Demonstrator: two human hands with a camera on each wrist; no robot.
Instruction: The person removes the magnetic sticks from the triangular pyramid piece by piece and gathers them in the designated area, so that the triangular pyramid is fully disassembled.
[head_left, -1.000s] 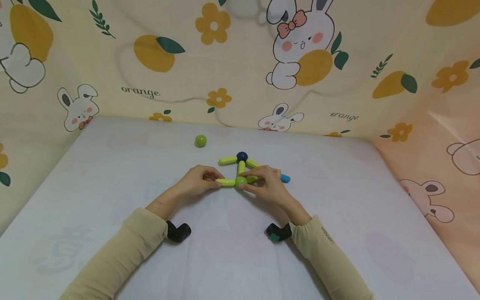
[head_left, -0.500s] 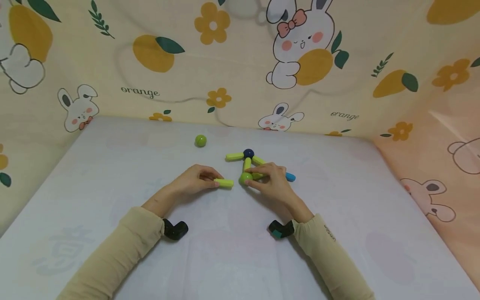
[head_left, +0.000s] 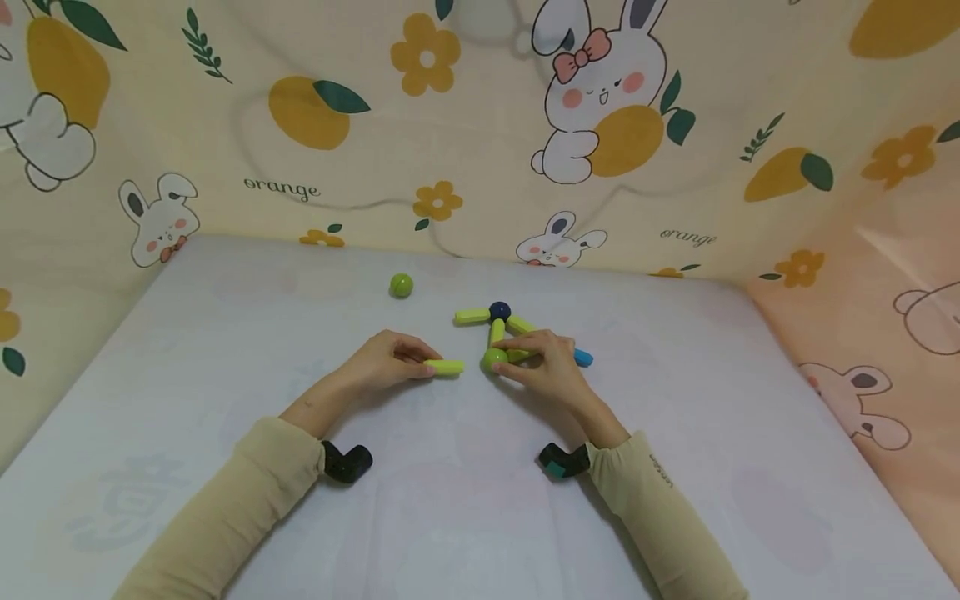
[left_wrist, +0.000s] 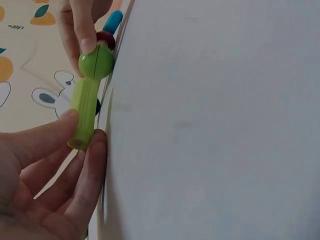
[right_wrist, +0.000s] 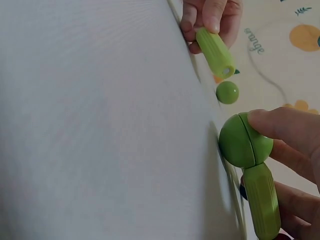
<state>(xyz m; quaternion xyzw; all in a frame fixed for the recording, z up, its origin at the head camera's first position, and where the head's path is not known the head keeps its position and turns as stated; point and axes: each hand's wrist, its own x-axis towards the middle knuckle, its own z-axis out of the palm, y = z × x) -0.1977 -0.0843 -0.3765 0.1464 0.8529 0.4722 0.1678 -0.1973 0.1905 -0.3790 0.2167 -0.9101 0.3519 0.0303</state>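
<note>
My left hand [head_left: 384,361] pinches a yellow-green magnetic rod [head_left: 447,367] between thumb and fingers, its free end pointing right. A short gap separates that end from a green ball [head_left: 493,360], which my right hand [head_left: 551,368] holds with thumb and fingertips. Yellow-green rods join this ball to a navy ball [head_left: 499,312] behind it, and another rod [head_left: 472,317] sticks out left from the navy one. A blue rod [head_left: 583,357] shows past the right hand. In the left wrist view, a dark red ball [left_wrist: 106,38] sits beside the blue rod, mostly hidden in the head view.
A loose green ball [head_left: 401,285] lies on the white-covered table [head_left: 450,517], farther back and to the left. Behind the table hangs a cloth [head_left: 480,133] printed with rabbits and oranges. Black devices [head_left: 347,462] are worn at both wrists.
The left hand's rod touched the green ball a second ago and has come apart from it, moving slightly left. The right hand and the joined rods and balls have shifted a little right.
</note>
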